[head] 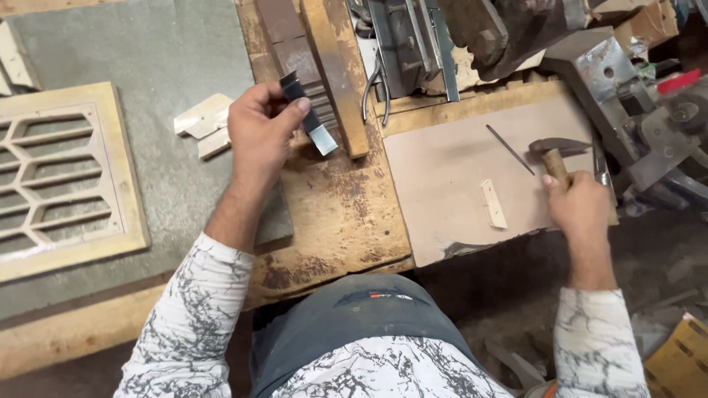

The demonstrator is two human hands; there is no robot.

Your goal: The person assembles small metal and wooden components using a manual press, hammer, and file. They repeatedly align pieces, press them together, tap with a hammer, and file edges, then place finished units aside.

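A dark-handled chisel with a bright flat steel blade [308,114] is gripped by the left hand [259,133] above the worn wooden workbench [346,214]. The wooden handle of a hammer [557,156] is clasped by the right hand [582,210], just beside a small pale wooden strip [493,203] lying on a brown board [450,169].

We see a worn wooden worktop [346,221] mid-frame, a grey slab [169,66] at upper left bearing a pale lattice frame [66,180], a smooth brown board [457,155] right of centre, and dusty dark floor [656,258] at lower right.
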